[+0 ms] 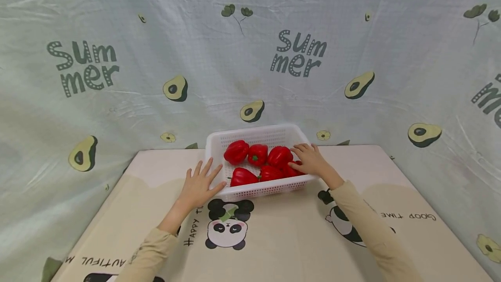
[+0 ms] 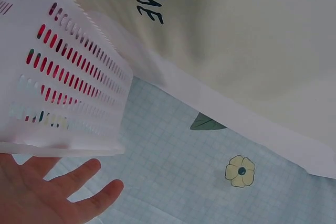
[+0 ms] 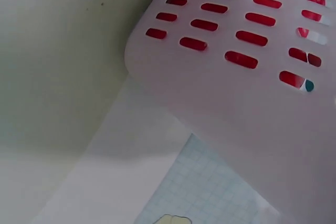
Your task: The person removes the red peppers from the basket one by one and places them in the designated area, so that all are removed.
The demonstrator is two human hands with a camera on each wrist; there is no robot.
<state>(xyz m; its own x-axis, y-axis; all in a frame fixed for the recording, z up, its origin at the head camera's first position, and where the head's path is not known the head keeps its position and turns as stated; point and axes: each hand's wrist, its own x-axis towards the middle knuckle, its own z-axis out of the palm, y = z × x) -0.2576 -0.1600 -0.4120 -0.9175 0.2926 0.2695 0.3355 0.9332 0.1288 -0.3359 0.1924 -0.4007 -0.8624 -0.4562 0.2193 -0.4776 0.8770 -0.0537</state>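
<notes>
A white perforated plastic basket (image 1: pixel 270 185) holds several red bell peppers (image 1: pixel 236 152) with green stems. Beside its left end is my left hand (image 1: pixel 199 185), fingers spread and fairly straight, at the rim; contact is unclear. The left wrist view shows that hand (image 2: pixel 47 195) just beyond the basket rim, with nothing in it. My right hand (image 1: pixel 309 161) lies over the right rim, its fingers reaching inward above the peppers at that end. Whether those fingertips touch a pepper is hard to tell. Only the basket's wall (image 3: pixel 210 93) appears in the right wrist view, without the hand.
The basket stands near the back edge of a cream table (image 1: pixel 282 238) with panda prints. Directly behind hangs a pale cloth (image 1: pixel 211 68) printed with avocados and lettering, which also flanks the table on both sides.
</notes>
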